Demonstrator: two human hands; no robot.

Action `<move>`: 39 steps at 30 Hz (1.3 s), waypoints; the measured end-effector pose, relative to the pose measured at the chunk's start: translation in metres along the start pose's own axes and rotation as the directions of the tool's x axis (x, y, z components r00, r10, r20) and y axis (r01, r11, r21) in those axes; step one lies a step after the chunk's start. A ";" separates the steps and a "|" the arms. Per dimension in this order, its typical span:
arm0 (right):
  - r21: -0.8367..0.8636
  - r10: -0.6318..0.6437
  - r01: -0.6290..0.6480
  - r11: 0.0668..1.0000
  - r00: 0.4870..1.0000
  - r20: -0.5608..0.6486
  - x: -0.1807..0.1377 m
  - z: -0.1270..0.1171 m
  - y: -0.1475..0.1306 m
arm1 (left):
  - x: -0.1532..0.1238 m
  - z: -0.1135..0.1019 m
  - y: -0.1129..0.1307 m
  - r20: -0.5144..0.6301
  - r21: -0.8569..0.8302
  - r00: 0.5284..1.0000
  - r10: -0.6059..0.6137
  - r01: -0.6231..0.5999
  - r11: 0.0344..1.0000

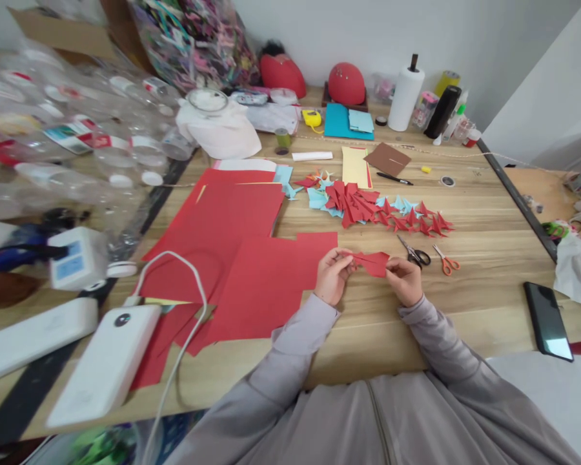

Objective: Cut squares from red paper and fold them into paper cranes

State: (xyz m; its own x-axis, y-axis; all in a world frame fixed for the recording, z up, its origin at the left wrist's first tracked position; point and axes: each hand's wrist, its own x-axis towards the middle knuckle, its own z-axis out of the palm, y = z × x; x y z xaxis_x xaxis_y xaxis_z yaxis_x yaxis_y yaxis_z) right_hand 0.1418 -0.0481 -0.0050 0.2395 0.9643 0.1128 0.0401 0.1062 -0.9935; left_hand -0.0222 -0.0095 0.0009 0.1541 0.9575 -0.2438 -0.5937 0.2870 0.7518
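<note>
small red folded paper piece [372, 263], creased and pointed, lying flat-ish just above the wooden table edge, pinched at both ends

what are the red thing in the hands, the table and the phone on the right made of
Folded red piece, pinched by the left hand and right hand: matte paper or thin card, judging by its sharp creases. Table: pale wood or wood-look laminate, with visible grain and a faint sheen. Phone: glossy black face, likely glass, reflecting light.

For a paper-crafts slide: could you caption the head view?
Left hand and right hand pinch a folded red paper over the wooden table, beside black scissors and folded shapes.
</note>
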 end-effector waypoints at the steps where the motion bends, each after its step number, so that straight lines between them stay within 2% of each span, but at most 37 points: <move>1: -0.021 0.006 -0.006 1.000 1.000 0.002 -0.001 0.002 0.002 | 0.002 0.000 0.000 -0.011 -0.007 1.000 0.006 -0.006 1.000; 6: -0.037 0.054 -0.057 0.998 0.995 -0.088 0.001 0.012 0.007 | 0.010 -0.001 -0.004 -0.072 -0.044 0.994 0.086 -0.089 0.995; 10: 0.022 0.119 -0.117 0.993 0.976 -0.182 0.013 0.027 0.005 | 0.012 -0.003 -0.008 -0.110 -0.059 0.986 0.127 -0.134 0.989; 15: 0.077 0.219 -0.207 0.975 0.952 -0.213 0.044 0.068 -0.007 | 0.013 -0.002 -0.008 -0.169 -0.084 0.977 0.128 -0.143 0.986; 19: 0.071 0.214 -0.202 0.977 0.938 -0.272 0.078 0.102 -0.015 | 0.016 -0.004 -0.005 -0.187 -0.083 0.973 0.138 -0.156 0.984; 24: 0.175 0.320 -0.297 0.939 0.940 -0.120 0.097 0.117 -0.012 | 0.017 -0.006 -0.002 -0.198 -0.089 0.968 0.151 -0.171 0.981; 27: 0.165 0.328 -0.313 0.935 0.941 -0.077 0.083 0.108 -0.008 | 0.017 -0.006 -0.002 -0.203 -0.070 0.961 0.188 -0.205 0.976; 30: 0.139 0.327 -0.318 0.938 0.944 -0.047 0.061 0.085 -0.004 | 0.017 -0.006 -0.003 -0.212 0.003 0.947 0.243 -0.248 0.969; 34: 0.014 0.232 -0.232 0.973 0.972 -0.030 0.033 0.040 0.005 | 0.018 -0.008 -0.008 -0.196 0.259 0.912 0.361 -0.307 0.916; 37: -0.062 0.158 -0.167 0.984 0.980 -0.120 0.019 0.012 0.016 | 0.017 -0.013 -0.009 -0.137 0.534 0.864 0.485 -0.348 0.770; 39: -0.083 0.129 -0.142 0.986 0.981 -0.145 0.014 0.002 0.023 | 0.016 -0.018 -0.007 -0.032 0.748 0.839 0.543 -0.340 0.570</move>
State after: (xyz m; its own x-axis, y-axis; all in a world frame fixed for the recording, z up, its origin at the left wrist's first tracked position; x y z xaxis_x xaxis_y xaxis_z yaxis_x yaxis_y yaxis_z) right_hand 0.1437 -0.0317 -0.0260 0.3804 0.9247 -0.0157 0.0862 -0.0524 -0.9949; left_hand -0.0299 0.0032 -0.0195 -0.2188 0.9583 0.1841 0.1997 -0.1407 0.9697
